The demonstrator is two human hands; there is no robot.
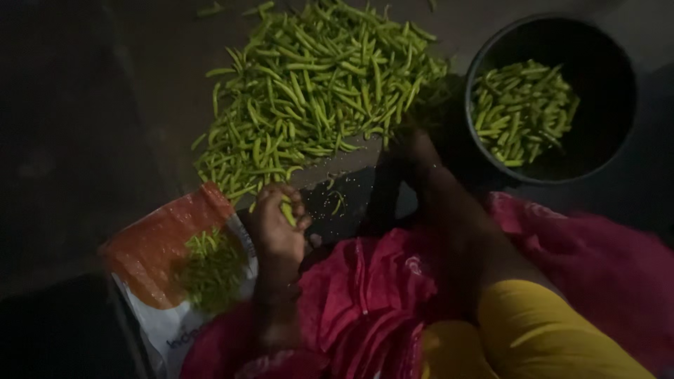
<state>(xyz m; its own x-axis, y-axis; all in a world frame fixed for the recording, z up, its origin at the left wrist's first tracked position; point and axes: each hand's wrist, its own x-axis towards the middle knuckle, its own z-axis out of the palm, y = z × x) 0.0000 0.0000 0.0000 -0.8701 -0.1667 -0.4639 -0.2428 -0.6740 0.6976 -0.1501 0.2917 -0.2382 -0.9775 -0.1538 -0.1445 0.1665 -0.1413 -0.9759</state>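
The person wears a loose pink-red garment [365, 302] with a faint lighter pattern, draped in folds. A plain yellow sleeve [540, 330] covers the right upper arm. Both forearms are bare, with a thin bangle [270, 298] at the left wrist.

Floor [84, 126]: dark, bare, hard surface, dimly lit. Light is low throughout, brightest at centre, falling to near black along the left edge and lower left corner.

We see one package: a flat plastic bag [151, 260] lying on the floor at lower left, just beside our left hand [279, 224]. Its upper part is orange-red, its lower part white with dark print. Green stems [210, 270] lie piled on it.
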